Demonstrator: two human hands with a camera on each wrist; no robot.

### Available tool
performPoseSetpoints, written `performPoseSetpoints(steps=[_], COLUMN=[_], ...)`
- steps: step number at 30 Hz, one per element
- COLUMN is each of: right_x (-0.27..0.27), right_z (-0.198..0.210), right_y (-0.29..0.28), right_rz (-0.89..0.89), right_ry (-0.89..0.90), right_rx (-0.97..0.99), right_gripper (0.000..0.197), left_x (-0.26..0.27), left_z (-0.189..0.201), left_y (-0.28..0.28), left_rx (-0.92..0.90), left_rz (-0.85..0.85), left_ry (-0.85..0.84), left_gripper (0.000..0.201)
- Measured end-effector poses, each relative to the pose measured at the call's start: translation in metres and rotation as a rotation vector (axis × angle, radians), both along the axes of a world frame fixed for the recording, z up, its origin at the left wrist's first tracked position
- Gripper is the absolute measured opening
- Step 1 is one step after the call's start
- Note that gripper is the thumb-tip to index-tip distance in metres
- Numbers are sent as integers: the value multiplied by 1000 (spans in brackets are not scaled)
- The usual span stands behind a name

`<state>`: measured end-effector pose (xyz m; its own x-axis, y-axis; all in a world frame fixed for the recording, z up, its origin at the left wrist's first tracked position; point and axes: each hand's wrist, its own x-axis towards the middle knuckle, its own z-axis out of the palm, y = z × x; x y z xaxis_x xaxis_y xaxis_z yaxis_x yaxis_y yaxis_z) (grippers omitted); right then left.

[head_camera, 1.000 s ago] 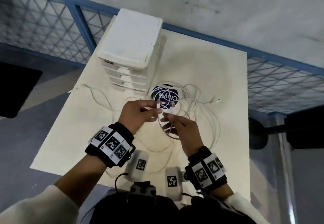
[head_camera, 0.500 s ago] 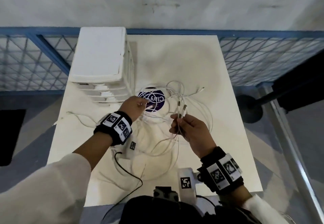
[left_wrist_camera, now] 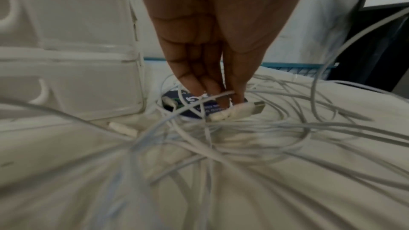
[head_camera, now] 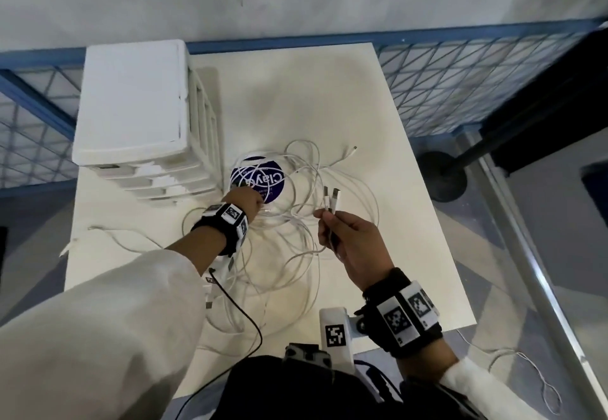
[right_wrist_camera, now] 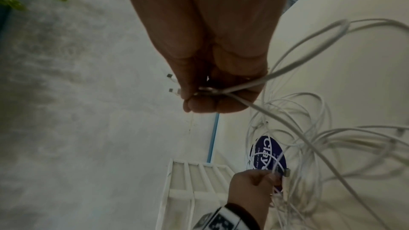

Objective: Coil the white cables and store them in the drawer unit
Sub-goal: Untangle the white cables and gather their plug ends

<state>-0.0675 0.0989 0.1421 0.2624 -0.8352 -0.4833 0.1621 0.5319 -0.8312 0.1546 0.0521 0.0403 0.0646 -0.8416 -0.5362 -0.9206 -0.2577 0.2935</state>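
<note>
Risk: the white cables (head_camera: 289, 238) lie tangled on the bench (head_camera: 378, 156) between your hands, so pulling one plug is likely to drag the whole knot or snag loops. Your right hand (head_camera: 348, 238) is raised, fingers clamped on two cable ends, plugs pointing up. Your left hand (left_wrist_camera: 212, 69) reaches down beside the drawer unit (head_camera: 131, 97), fingertips pinching a USB plug (left_wrist_camera: 245, 109) over the blue sticker (head_camera: 260, 179).
</note>
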Motion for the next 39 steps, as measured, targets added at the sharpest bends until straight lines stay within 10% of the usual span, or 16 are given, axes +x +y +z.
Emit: performPoseSetpoints(steps=[14,19,23,31,39], right_x=[6,12,28,53,47], right_z=[-5,-6,-1,10,-5], right_y=[8,6,-1,-10,-23], right_rz=[44,17,98,239,283], right_ry=[47,81,105,20,211], right_rx=[15,-18,-112,-121,-214], right_gripper=[22,14,13,19,19], left_x=[-2,-23,-41,-43,27], left_z=[-3,67,110,120,130], left_y=[48,70,93,90,118], left_rx=[-293,-642,-480,-460,-303], left_rz=[244,656,757,848,456], left_ry=[242,653,1122,1095,805], left_gripper=[29,18,36,21,43])
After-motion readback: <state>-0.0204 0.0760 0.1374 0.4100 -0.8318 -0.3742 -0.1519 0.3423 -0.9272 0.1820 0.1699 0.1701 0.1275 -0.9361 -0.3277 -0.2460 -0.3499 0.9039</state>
